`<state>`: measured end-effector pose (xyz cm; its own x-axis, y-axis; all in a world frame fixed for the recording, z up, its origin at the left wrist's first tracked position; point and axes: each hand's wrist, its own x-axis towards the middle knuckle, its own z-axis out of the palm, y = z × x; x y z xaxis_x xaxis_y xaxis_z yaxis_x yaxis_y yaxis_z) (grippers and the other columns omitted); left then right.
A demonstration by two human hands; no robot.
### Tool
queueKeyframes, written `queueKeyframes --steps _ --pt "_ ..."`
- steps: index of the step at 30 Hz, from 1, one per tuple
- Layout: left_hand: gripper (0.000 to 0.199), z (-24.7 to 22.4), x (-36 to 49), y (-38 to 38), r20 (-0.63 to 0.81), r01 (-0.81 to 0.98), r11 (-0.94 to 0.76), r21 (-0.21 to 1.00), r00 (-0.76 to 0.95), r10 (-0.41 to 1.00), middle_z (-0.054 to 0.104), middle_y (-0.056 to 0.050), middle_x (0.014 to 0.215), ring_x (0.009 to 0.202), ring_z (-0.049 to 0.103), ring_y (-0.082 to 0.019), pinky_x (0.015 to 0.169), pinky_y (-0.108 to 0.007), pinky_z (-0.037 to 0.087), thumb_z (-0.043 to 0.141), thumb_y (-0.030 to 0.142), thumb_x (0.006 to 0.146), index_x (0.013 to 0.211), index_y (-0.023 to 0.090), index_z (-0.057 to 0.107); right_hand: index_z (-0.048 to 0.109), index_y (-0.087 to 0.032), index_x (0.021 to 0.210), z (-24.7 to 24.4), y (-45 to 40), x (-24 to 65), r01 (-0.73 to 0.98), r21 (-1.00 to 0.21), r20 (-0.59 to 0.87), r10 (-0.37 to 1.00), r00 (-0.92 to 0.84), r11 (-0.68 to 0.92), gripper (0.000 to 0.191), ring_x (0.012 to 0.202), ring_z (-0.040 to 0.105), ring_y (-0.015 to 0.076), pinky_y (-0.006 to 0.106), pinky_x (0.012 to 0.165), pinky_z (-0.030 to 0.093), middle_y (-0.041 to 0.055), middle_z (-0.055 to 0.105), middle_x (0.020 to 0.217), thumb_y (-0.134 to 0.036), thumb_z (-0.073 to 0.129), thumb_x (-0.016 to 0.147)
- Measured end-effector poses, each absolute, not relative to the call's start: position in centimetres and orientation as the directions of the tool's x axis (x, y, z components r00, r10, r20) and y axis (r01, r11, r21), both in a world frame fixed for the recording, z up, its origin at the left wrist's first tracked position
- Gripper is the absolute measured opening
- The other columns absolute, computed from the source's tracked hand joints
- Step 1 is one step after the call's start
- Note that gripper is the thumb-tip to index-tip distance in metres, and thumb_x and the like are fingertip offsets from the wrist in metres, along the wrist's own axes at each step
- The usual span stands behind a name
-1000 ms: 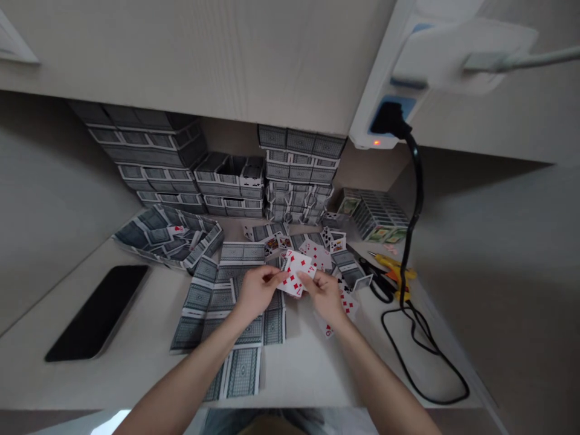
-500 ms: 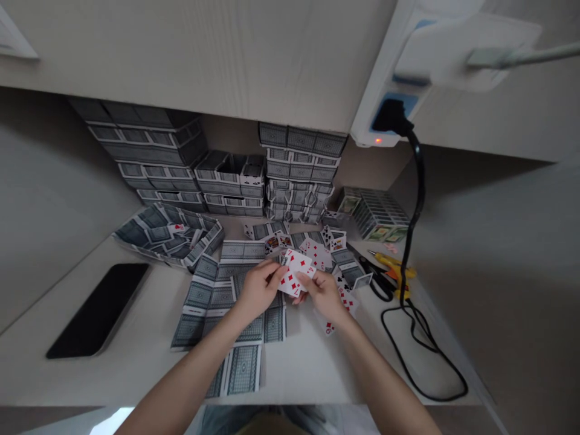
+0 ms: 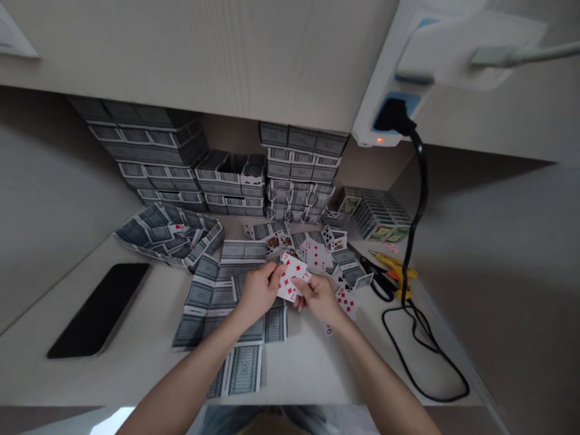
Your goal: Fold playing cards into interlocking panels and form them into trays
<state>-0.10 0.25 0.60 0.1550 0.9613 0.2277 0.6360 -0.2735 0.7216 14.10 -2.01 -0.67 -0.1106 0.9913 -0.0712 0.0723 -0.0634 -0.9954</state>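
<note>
With our left hand (image 3: 260, 293) and right hand (image 3: 321, 297), we held the diamond cards (image 3: 291, 269) pinched at both sides, near the right edge of the card mat (image 3: 194, 326). To the left of this mat lay the phone (image 3: 99, 311); behind the mat, toward the left, stood the card basket (image 3: 209, 244).

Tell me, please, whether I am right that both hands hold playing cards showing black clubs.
Not quite: in the head view, the playing cards show red diamonds, not black clubs; the left hand and right hand do hold them.
</note>
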Motion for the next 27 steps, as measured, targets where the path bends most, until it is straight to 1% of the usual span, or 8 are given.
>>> queueKeyframes --steps 7,11,13,16,18,20,23,27 --pt "0.040 0.4 -0.1 0.4 0.254 0.673 -0.293 0.679 0.159 0.954 0.040 0.002 0.043 0.043 0.036 -0.009 0.046 -0.023 0.020 0.036 0.038 0.081 0.048 0.017 0.044 0.050 -0.015 0.056 -0.6 -2.0 14.2 0.082 -0.995 -0.069 0.990 -0.127 -0.059 0.033 0.030 0.040 0.0064 0.018 0.031 0.030 -0.0037 0.048 0.038 -0.045 0.054 0.071" --pt "0.044 0.4 -0.4 0.5 0.234 0.580 -0.265 0.771 0.128 0.964 0.035 0.003 0.040 0.042 0.032 -0.008 0.045 -0.023 0.018 0.040 0.042 0.078 0.043 0.016 0.040 0.049 -0.016 0.054 -0.1 -2.0 14.2 0.079 -0.996 -0.066 0.983 -0.174 -0.053 0.033 0.031 0.038 0.0058 0.018 0.032 0.029 -0.0043 0.047 0.038 -0.045 0.054 0.071" --pt "0.046 0.4 -0.5 0.7 0.170 0.459 -0.203 0.865 0.114 0.979 0.033 0.004 0.040 0.042 0.030 -0.007 0.044 -0.022 0.019 0.044 0.046 0.075 0.042 0.015 0.039 0.048 -0.016 0.053 0.2 -2.0 14.3 0.075 -0.996 -0.065 0.981 -0.183 -0.052 0.035 0.031 0.038 0.0056 0.018 0.033 0.029 -0.0046 0.047 0.038 -0.046 0.052 0.071" --pt "0.043 0.5 -0.7 1.1 -0.012 0.125 -0.007 0.992 0.152 0.988 0.041 0.003 0.044 0.044 0.037 -0.008 0.044 -0.020 0.027 0.048 0.050 0.071 0.047 0.015 0.044 0.047 -0.016 0.052 0.6 -2.0 14.8 0.072 -0.997 -0.053 0.981 -0.185 -0.041 0.037 0.031 0.036 0.0051 0.018 0.033 0.028 -0.0049 0.046 0.037 -0.047 0.052 0.072" --pt "0.039 0.8 -0.8 1.3 -0.125 -0.102 0.151 0.983 0.219 0.968 0.052 0.000 0.053 0.049 0.046 -0.010 0.047 -0.021 0.035 0.051 0.051 0.068 0.059 0.013 0.053 0.046 -0.016 0.051 0.8 -2.0 15.2 0.074 -0.997 -0.043 0.982 -0.186 -0.030 0.037 0.031 0.036 0.0048 0.018 0.033 0.027 -0.0050 0.046 0.037 -0.046 0.052 0.072" --pt "0.036 1.0 -1.0 1.3 -0.179 -0.204 0.244 0.948 0.293 0.939 0.057 -0.002 0.060 0.054 0.051 -0.012 0.051 -0.023 0.040 0.057 0.048 0.065 0.068 0.012 0.058 0.046 -0.016 0.052 0.9 -2.0 15.6 0.076 -0.997 -0.042 0.982 -0.184 -0.029 0.036 0.031 0.036 0.0048 0.018 0.033 0.027 -0.0052 0.045 0.037 -0.045 0.051 0.073" --pt "0.031 1.3 -1.2 1.3 -0.187 -0.186 0.264 0.946 0.352 0.917 0.058 -0.001 0.060 0.055 0.052 -0.011 0.053 -0.023 0.043 0.064 0.041 0.062 0.067 0.011 0.060 0.047 -0.016 0.055 1.0 -1.9 15.9 0.082 -0.996 -0.057 0.983 -0.173 -0.043 0.034 0.031 0.035 0.0049 0.018 0.033 0.027 -0.0057 0.044 0.037 -0.044 0.051 0.074" --pt "0.027 1.4 -1.3 1.3 -0.180 -0.109 0.227 0.968 0.335 0.925 0.059 0.000 0.059 0.054 0.052 -0.011 0.054 -0.023 0.043 0.064 0.038 0.062 0.067 0.011 0.063 0.047 -0.016 0.052 0.8 -1.7 16.0 0.094 -0.995 -0.051 0.986 -0.156 -0.036 0.035 0.030 0.033 0.0046 0.018 0.032 0.025 -0.0056 0.044 0.036 -0.044 0.052 0.073"
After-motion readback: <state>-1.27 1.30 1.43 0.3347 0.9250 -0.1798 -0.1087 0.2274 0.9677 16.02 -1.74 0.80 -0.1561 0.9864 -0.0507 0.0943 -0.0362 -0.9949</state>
